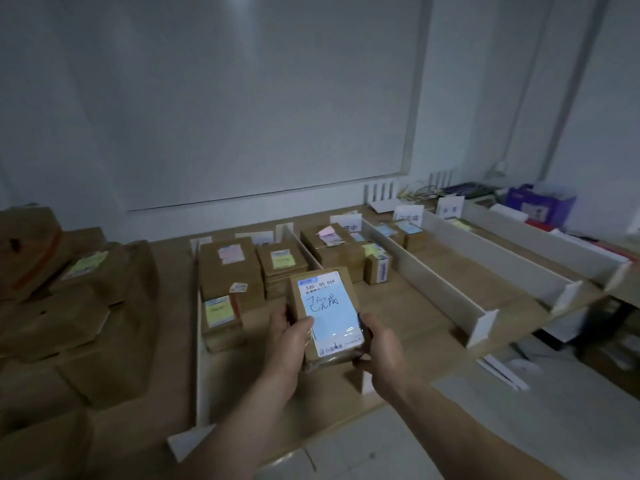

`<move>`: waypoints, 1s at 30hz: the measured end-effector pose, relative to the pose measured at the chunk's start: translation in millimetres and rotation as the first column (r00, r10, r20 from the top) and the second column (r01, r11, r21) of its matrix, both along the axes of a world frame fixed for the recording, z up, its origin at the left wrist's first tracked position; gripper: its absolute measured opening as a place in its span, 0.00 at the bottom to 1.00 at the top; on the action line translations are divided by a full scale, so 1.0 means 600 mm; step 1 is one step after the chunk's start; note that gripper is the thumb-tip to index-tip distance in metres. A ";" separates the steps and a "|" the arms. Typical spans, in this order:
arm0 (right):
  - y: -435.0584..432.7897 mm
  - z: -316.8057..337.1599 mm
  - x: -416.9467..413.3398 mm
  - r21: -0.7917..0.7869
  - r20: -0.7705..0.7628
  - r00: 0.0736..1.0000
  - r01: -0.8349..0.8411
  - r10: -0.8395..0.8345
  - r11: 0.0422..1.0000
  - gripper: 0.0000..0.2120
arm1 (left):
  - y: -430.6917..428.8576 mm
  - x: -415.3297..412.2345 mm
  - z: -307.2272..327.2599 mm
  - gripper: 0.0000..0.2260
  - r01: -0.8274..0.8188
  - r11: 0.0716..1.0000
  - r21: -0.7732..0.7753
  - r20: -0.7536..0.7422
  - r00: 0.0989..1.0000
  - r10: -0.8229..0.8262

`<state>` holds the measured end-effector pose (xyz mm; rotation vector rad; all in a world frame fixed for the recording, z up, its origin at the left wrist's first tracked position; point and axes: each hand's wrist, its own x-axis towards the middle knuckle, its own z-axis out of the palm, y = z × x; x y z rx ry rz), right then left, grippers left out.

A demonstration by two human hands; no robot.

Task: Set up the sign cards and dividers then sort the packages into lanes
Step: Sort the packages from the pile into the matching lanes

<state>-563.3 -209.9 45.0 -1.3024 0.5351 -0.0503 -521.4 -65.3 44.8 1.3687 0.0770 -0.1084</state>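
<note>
Two hands clamp one taped package [325, 317] above the tabletop [415, 327]. The left hand [289, 341] has its fingers curled round the near-left edge, and the right hand [381, 344] grips the near-right corner. The package's long axis points away from the person, label up. The label's handwriting appears to match the sign card [408, 216], which stands beyond and right of the package, past one white divider [436, 289]. Judgement: the target lane lies forward-right of the package, the right hand is nearer, and the carry must clear the divider's top.
</note>
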 end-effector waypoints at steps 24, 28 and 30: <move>-0.520 -0.008 0.169 -0.102 -0.036 0.925 0.373 -0.379 0.922 0.17 | -0.559 0.238 -0.013 0.19 0.443 0.896 -0.016 -0.018 0.896 -0.443; -0.588 -0.011 0.203 -0.119 -0.034 0.921 0.382 -0.388 0.917 0.18 | -0.631 0.276 -0.013 0.20 0.473 0.881 -0.003 -0.032 0.881 -0.473; -0.628 -0.012 0.224 -0.117 -0.033 0.923 0.378 -0.384 0.919 0.17 | -0.669 0.295 -0.012 0.21 0.467 0.884 0.010 -0.039 0.884 -0.466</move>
